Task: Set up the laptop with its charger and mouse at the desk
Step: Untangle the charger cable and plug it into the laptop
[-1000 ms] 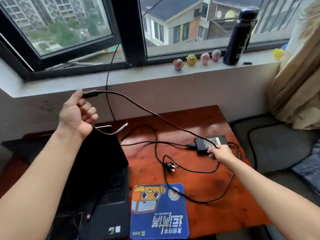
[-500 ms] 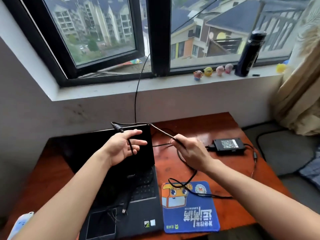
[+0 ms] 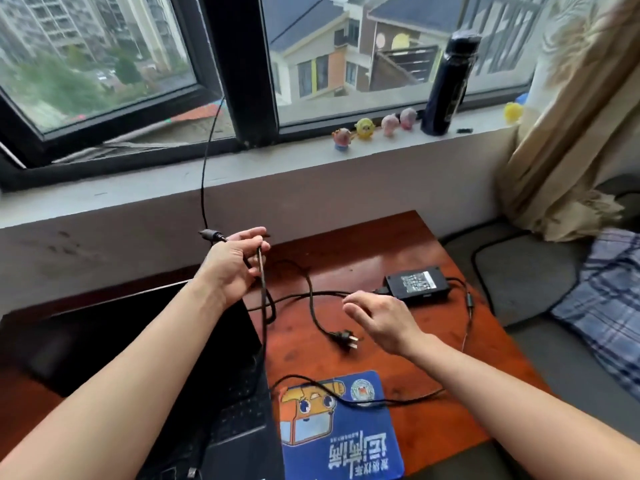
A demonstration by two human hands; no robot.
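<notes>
A black laptop point(image 3: 114, 337) stands open at the left of the red-brown desk point(image 3: 433, 368). My left hand point(image 3: 235, 265) is raised above the laptop's top right corner, shut on a black charger cable point(image 3: 263, 299) whose connector end point(image 3: 209, 234) sticks out past my thumb. The black power brick point(image 3: 417, 285) lies at the desk's far right. My right hand point(image 3: 381, 318) hovers open just in front of the brick, holding nothing. The wall plug point(image 3: 344, 339) lies on the desk left of that hand. A blue mouse pad point(image 3: 339, 431) lies near the front edge. No mouse is visible.
Loose black cable loops across the desk and over the mouse pad. On the window sill point(image 3: 138, 188) stand small toy figures point(image 3: 374, 128) and a black bottle point(image 3: 450, 84). A thin cable point(image 3: 204, 168) hangs from the window. A beige curtain point(image 3: 571, 133) and checked cloth point(image 3: 609, 306) are on the right.
My right hand has let go of the cable and moved right toward the power brick. My left hand has lifted slightly and closed on the cable. The plug now lies exposed on the desk.
</notes>
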